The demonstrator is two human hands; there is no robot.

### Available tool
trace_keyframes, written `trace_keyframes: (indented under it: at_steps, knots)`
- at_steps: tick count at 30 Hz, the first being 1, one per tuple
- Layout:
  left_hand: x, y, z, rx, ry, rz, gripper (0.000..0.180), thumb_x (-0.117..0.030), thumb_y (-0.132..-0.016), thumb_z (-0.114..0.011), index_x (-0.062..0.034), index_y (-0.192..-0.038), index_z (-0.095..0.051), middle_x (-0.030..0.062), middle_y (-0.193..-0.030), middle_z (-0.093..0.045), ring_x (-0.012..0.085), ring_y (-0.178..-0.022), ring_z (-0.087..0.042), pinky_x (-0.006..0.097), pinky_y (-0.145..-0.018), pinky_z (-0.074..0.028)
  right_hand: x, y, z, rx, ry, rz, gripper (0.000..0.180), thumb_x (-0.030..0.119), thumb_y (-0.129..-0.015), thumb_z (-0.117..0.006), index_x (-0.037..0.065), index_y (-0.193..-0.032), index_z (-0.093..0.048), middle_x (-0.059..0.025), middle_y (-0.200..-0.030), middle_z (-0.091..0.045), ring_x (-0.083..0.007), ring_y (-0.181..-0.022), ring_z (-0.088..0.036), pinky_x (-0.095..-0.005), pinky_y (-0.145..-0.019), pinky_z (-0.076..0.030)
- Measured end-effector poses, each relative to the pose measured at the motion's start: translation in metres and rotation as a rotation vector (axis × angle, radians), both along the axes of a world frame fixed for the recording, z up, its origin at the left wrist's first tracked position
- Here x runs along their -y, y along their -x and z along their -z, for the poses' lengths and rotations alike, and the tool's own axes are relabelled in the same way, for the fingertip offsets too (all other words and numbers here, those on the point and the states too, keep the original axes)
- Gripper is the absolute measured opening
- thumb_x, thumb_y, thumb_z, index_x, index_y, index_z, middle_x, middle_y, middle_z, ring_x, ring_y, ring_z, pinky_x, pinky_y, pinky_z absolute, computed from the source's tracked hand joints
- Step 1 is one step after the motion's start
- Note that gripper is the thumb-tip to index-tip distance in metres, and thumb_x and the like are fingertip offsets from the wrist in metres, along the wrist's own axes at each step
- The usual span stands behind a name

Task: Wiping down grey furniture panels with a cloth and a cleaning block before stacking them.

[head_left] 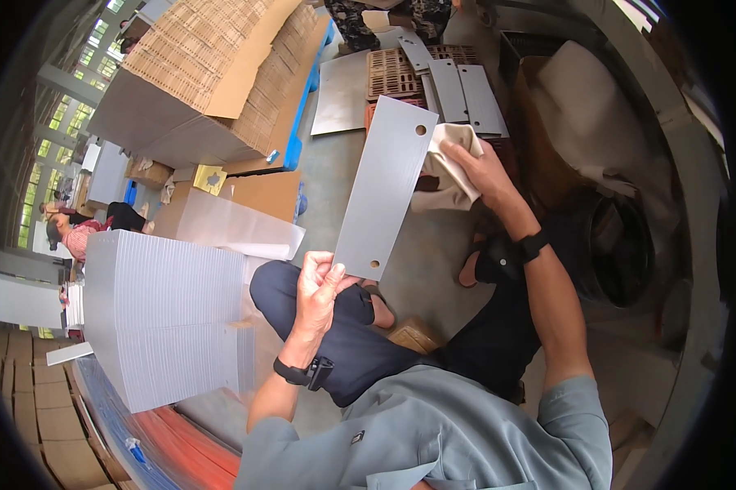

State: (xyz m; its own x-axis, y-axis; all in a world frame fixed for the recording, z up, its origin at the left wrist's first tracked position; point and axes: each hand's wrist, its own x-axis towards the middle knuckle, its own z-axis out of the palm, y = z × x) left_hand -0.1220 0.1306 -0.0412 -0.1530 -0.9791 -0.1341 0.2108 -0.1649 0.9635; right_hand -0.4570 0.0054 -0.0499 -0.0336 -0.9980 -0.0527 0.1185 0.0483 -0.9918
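Observation:
A long grey panel (pixel 384 188) with a round hole near each end is held up, tilted, in front of me. My left hand (pixel 319 290) pinches its lower left corner, the thumb on the face toward me. At the panel's upper right edge, my right hand (pixel 478 167) grips a cream cloth (pixel 452 175), which hangs in folds and touches or nearly touches the panel. Several similar grey panels (pixel 449 90) lie on a brown plastic crate (pixel 392 73) beyond it.
At left stands a tall stack of grey sheets (pixel 172 318). Behind it, piled cardboard (pixel 196 57) rests on a blue pallet (pixel 306 98). A black bin (pixel 609 245) and a box with pale cloth (pixel 580 106) are at right. Another person (pixel 384 16) is at the far side.

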Motion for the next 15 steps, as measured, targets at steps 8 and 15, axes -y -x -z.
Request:
trace_keyframes:
  at_steps: [8,15]
  knots:
    - [-0.018,-0.010,0.012,-0.030,-0.022,-0.038,0.023,-0.012,-0.101,-0.061,-0.0059,-0.116,-0.045,0.0134,-0.114,-0.065,0.0229,-0.103,-0.069,0.041,-0.091,-0.058,-0.031,-0.062,-0.034,0.129,0.039,-0.432,0.044,0.024,-0.091,-0.075,0.003,-0.127,-0.060,-0.0045,-0.108,-0.067,-0.0116,-0.097,-0.062,-0.0285,-0.088,-0.051]
    - [0.001,-0.029,0.011,0.109,-0.064,0.153,0.034,-0.023,-0.101,-0.064,-0.0019,-0.123,-0.050,0.0130,-0.120,-0.065,0.0186,-0.112,-0.063,0.037,-0.100,-0.051,-0.021,-0.085,-0.026,0.145,0.007,-0.527,0.044,0.024,-0.093,-0.075,0.001,-0.128,-0.062,-0.0073,-0.112,-0.070,-0.0143,-0.103,-0.064,-0.0319,-0.091,-0.052]
